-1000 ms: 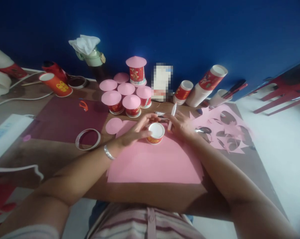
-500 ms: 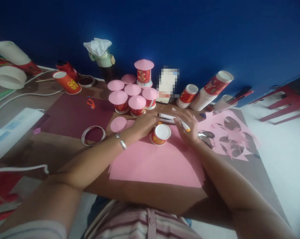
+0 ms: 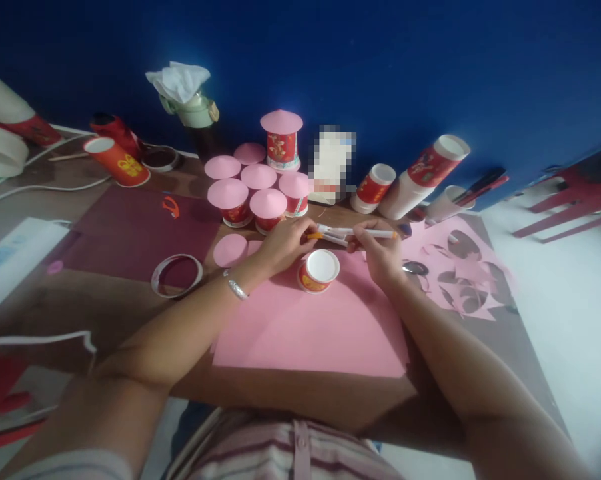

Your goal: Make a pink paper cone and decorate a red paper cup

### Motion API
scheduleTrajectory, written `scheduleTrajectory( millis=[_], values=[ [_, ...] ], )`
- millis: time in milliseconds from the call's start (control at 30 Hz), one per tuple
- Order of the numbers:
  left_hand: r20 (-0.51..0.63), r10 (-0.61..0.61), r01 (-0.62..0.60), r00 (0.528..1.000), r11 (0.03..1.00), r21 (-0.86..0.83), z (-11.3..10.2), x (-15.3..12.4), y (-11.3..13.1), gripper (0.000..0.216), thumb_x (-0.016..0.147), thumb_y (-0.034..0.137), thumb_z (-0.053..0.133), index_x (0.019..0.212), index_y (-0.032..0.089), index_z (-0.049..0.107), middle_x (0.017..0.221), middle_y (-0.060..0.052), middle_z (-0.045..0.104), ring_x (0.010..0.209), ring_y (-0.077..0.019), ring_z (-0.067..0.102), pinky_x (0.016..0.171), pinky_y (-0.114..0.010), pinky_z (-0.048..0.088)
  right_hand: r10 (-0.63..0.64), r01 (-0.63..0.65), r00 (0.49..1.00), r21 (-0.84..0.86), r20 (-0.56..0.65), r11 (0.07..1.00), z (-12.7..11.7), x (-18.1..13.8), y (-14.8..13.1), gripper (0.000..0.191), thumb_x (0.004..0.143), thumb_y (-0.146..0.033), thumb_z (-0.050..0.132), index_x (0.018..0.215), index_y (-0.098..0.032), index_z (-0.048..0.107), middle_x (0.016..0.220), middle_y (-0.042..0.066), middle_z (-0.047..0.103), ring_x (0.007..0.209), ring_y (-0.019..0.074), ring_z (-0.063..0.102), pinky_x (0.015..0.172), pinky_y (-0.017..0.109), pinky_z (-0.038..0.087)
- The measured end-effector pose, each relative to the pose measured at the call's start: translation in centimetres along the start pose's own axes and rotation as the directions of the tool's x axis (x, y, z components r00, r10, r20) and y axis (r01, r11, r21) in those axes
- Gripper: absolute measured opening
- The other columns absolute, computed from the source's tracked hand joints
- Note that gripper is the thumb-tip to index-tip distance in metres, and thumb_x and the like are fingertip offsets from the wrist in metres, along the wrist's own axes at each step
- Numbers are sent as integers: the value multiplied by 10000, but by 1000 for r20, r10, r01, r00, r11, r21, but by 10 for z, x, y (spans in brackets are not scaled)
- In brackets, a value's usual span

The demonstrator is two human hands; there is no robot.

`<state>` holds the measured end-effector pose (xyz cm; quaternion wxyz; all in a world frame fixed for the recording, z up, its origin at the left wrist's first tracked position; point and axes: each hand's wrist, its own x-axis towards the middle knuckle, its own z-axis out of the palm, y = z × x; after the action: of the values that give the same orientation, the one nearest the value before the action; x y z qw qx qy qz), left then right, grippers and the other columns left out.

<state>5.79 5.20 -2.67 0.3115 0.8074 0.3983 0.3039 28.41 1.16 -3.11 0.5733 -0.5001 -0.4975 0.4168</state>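
Note:
My left hand (image 3: 289,241) is closed, with its fingertips at the yellow end (image 3: 314,235) of a slim white marker. My right hand (image 3: 380,250) pinches a white marker (image 3: 378,233) with an orange end pointing right. Whether the white lengths between my hands belong to one marker or two, I cannot tell. Just below them, a short red-and-gold paper cup (image 3: 314,279) stands upside down, white base up, on pink paper sheets (image 3: 305,333). A small pink disc (image 3: 230,250) lies left of my left hand.
Several red cups with pink cone tops (image 3: 268,203) stand behind my left hand. A pixelated phone (image 3: 333,163) leans on the wall. Stacked cups (image 3: 425,177) and cut pink scraps (image 3: 460,267) are at right. A tape roll (image 3: 155,277) lies left, near purple paper (image 3: 130,233).
The marker in my right hand has swung from slanting down to nearly level. The yellow end at my left fingers shows more. The cup stays put; the view has shifted slightly.

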Motion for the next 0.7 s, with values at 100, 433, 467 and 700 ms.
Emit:
scheduleTrajectory(
  millis=[100,433,467,700],
  values=[
    [-3,-3,3,1000,990,-143,3,0,0,73,912,236,661,954,177,669,947,-39,739,809,-169,671,782,-313,510,33,-33,999,-2,30,999,3,-2,-4,342,798,-496,832,795,-205,653,679,-3,725,531,137,658,560,297,578],
    [23,8,-3,1000,983,-185,9,-4,-6,97,904,277,672,941,188,680,953,-37,732,867,-183,667,799,-323,517,70,-59,991,-91,118,994,15,-9,-8,389,770,-575,842,776,-214,696,652,24,740,563,183,685,511,312,560],
    [21,11,-7,1000,985,-175,8,-4,-6,100,908,284,670,934,189,680,937,-33,724,850,-179,659,788,-320,509,73,-62,989,-89,127,994,15,-9,-9,391,773,-575,839,767,-213,692,654,24,738,560,178,677,499,305,546],
    [-90,93,-99,992,993,-63,-2,-2,-6,85,904,267,697,918,184,683,923,-34,716,847,-181,632,811,-322,470,1,0,1000,-16,21,1000,0,-2,-10,464,760,-662,821,847,-232,669,524,-79,509,419,78,395,403,238,316]
  ],
)
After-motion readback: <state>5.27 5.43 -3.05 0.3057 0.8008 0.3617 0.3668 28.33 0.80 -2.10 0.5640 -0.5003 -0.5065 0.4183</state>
